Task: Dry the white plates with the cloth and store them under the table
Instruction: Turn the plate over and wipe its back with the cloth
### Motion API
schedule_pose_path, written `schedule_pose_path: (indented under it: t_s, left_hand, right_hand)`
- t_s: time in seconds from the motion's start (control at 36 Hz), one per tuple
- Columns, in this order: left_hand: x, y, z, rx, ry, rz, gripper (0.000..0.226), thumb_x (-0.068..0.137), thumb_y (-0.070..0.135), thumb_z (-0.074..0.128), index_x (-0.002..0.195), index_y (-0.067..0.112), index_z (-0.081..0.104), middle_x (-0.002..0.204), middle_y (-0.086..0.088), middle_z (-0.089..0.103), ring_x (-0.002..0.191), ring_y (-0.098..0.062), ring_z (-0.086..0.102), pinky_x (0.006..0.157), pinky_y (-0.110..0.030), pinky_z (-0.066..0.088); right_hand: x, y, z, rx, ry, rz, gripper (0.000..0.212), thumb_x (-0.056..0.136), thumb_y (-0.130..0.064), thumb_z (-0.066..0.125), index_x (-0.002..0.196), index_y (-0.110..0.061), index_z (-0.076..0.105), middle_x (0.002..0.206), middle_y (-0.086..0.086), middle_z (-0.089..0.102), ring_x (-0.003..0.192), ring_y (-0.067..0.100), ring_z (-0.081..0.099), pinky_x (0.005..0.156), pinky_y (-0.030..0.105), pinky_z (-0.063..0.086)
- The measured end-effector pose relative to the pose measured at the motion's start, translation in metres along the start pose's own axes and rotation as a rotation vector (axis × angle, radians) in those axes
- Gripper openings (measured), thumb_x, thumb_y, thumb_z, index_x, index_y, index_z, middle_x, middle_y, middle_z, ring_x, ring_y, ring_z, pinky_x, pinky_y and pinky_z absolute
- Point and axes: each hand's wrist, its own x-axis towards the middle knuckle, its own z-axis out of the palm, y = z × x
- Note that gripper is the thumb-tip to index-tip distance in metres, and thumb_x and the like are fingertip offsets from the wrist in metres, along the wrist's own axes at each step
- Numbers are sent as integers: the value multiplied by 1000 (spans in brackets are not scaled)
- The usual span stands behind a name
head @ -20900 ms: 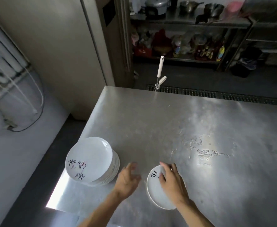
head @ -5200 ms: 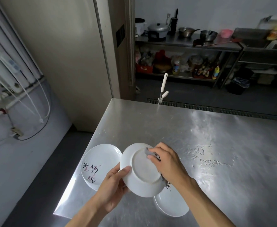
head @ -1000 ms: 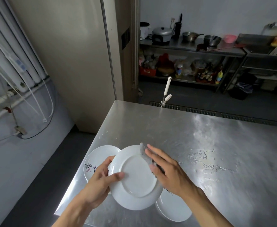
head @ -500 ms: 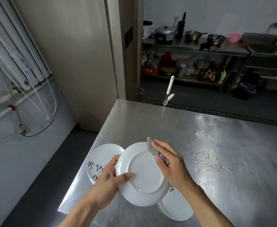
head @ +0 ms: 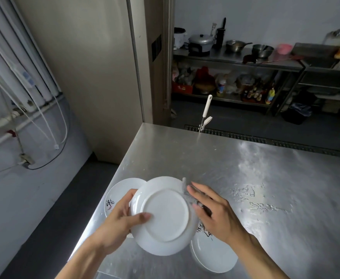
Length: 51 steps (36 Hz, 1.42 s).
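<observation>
I hold a white plate (head: 165, 216) tilted above the steel table (head: 265, 168), its underside facing me. My left hand (head: 116, 224) grips its left rim, thumb on the underside. My right hand (head: 215, 214) holds a grey cloth (head: 185, 187) against the plate's right rim, fingers stretched over it and the thumb hidden. Behind the held plate, a white plate with dark lettering (head: 119, 192) lies near the table's left edge. Another white plate (head: 213, 256) lies on the table under my right wrist.
Water drops (head: 255, 200) spread over the table right of my hands. A white-handled tool (head: 206, 109) sticks up at the far edge. The table's left edge drops to a dark floor (head: 50, 208). Shelves with pots (head: 235, 61) stand across the room.
My right hand and the cloth slid along the plate's right rim, and the plate turned a little in my left hand. The camera view shifted slightly.
</observation>
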Motion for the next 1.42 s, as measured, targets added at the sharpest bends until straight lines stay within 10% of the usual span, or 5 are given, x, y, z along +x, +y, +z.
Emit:
schedule_pose_path:
  t_s: [0.39, 0.56, 1.03, 1.42]
  left_hand:
    - [-1, -13, 23, -74, 15, -17, 54, 80, 16, 87, 127, 28, 63, 128, -15, 71, 115, -34, 72, 74, -36, 61]
    - [0, 2, 12, 101, 45, -39, 47, 80, 27, 89, 122, 22, 68, 119, -19, 75, 109, -39, 73, 88, -57, 61]
    - [-1, -10, 23, -76, 32, 0, 54, 78, 4, 80, 127, 10, 58, 115, -20, 73, 98, -31, 74, 64, -30, 58]
    - [-5, -6, 18, -104, 107, 58, 54, 75, 14, 83, 124, 25, 65, 124, -19, 71, 108, -37, 72, 73, -42, 61]
  right_hand:
    - [17, -10, 15, 67, 120, 42, 46, 89, 3, 62, 133, -12, 67, 144, 1, 55, 131, 12, 57, 106, 26, 48]
    - [19, -10, 8, 61, 83, 57, 52, 82, 3, 64, 129, -18, 71, 139, -10, 57, 127, 10, 58, 105, 24, 47]
    - [17, -11, 12, -77, 26, -72, 47, 91, 0, 62, 137, -9, 64, 148, 1, 53, 138, 19, 49, 112, 32, 44]
    - [22, -13, 6, -83, 53, -106, 45, 91, 0, 63, 135, -8, 64, 147, -2, 54, 135, 20, 51, 111, 29, 44]
